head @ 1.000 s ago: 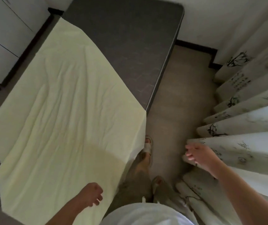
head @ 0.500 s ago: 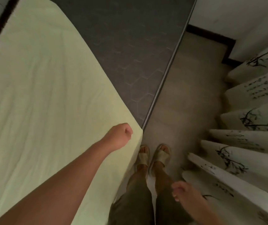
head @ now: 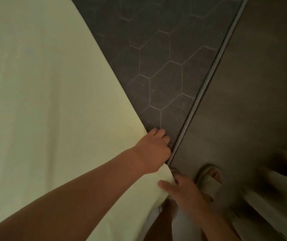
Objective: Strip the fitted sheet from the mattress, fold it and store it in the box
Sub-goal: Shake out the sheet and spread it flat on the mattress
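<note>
The pale yellow fitted sheet [head: 52,101] covers the left part of the dark grey mattress [head: 165,58], whose hexagon-quilted top lies bare to the right. My left hand [head: 154,150] reaches across the sheet and grips its edge at the mattress's near corner, beside the corded piping [head: 207,82]. My right hand [head: 182,190] sits just below, over the mattress side, pinching the sheet's hanging corner with thumb on top. The box is out of view.
A brown floor [head: 252,84] runs along the mattress's right side. My sandalled foot [head: 208,178] stands close to the corner. White curtain folds [head: 278,197] hang at the lower right, blurred.
I have leaned in closer to the corner. My left hand moved forward from a loose fist onto the sheet's edge, and my right hand came up from beside my legs to the sheet's corner.
</note>
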